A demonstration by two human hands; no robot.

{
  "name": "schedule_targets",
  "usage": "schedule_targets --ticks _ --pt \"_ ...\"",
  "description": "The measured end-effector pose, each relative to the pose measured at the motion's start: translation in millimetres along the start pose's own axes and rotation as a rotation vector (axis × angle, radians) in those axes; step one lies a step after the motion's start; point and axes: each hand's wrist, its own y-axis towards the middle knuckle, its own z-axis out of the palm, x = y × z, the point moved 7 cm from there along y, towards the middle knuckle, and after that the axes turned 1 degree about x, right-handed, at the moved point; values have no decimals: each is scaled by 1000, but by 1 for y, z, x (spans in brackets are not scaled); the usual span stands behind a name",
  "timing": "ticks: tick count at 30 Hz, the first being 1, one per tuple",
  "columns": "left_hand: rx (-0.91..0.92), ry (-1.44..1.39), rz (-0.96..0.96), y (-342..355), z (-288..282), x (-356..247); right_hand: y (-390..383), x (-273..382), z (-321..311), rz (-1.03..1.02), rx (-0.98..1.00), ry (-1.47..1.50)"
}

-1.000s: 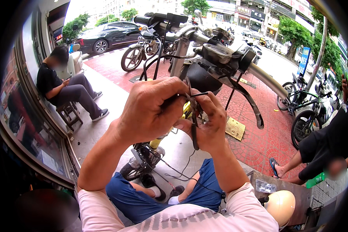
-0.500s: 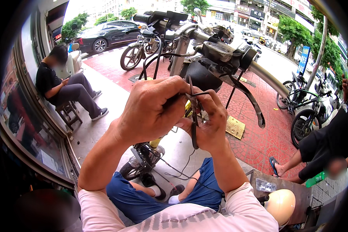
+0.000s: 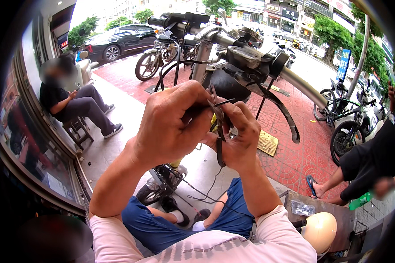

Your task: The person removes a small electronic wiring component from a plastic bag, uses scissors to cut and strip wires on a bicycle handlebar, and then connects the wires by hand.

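Both my hands are raised close together in front of the handlebar. My right hand [image 3: 241,140] is closed around a pair of scissors [image 3: 220,149] with dark handles, their thin pointed blades upward. A short end of thin black wire [image 3: 226,102] sticks out beside the blades, above my right fingers. My left hand [image 3: 173,120] is closed in a pinch right against the blades, seemingly on that wire; its fingertips are partly hidden. Behind the hands stands the handlebar [image 3: 305,87] of a two-wheeler, with a bare metal bar end and a black brake lever [image 3: 285,109].
Dark cables [image 3: 202,197] hang down near my legs, by a small wheel [image 3: 147,193]. At the left a person [image 3: 70,96] sits on a stool [image 3: 78,131]. Another person's leg [image 3: 329,186] is at the right. A cream helmet-like dome [image 3: 319,232] lies near a clear plastic bag [image 3: 302,207].
My hands and the scissors have shifted slightly up and to the left. The black wire end has tilted a little. Both hands keep their closed hold.
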Motion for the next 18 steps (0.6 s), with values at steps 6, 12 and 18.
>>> schedule_targets --ticks 6,12,18 --pt "-11 -53 -13 1 0 4 3 2 2 -43 28 -65" --pt "34 -52 -8 5 1 1 4 -2 4 -105 -29 -14" --pt "152 -38 -69 8 0 6 5 -7 5 -106 -20 -51"
